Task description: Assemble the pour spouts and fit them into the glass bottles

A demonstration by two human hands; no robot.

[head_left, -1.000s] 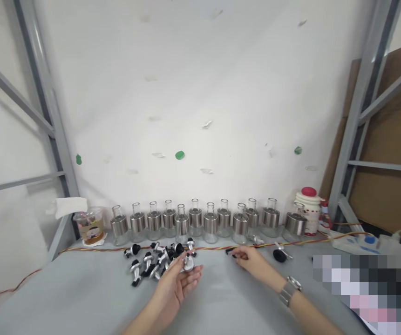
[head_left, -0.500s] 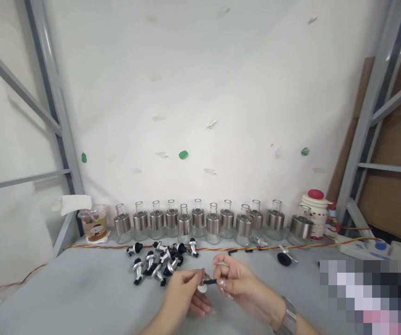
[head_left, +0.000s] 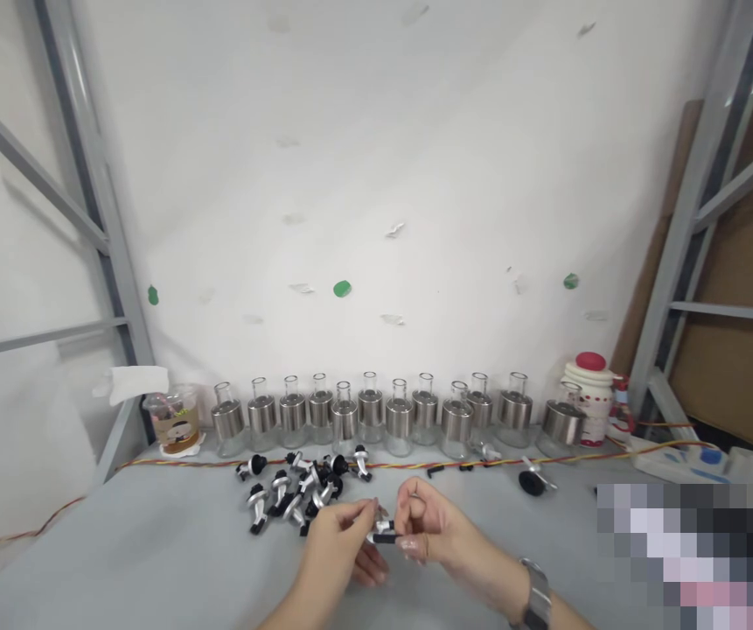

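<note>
My left hand (head_left: 343,538) is closed on a small silver pourer spout (head_left: 381,527), mostly hidden by my fingers. My right hand (head_left: 434,529), with a metal-banded watch on its wrist, pinches a short black piece (head_left: 386,539) between thumb and finger. This piece lies just below the spout; whether the two touch, I cannot tell. Left of my hands is a loose pile of silver pourer spouts with black stoppers (head_left: 294,507). Another pourer spout with a round black stopper (head_left: 532,482) rests to the right.
A row of glass bottles with metal bands (head_left: 399,413) lines the wall. A drink cup (head_left: 176,427) stands at the left end, a white red-topped container (head_left: 591,402) at the right. Twisted wires (head_left: 408,465) cross the grey table (head_left: 172,542). A power strip (head_left: 678,462) sits far right.
The black piece has shifted lower and left against the spout, and more of the spout's end shows. My right hand has moved slightly left. The view has shifted a little.
</note>
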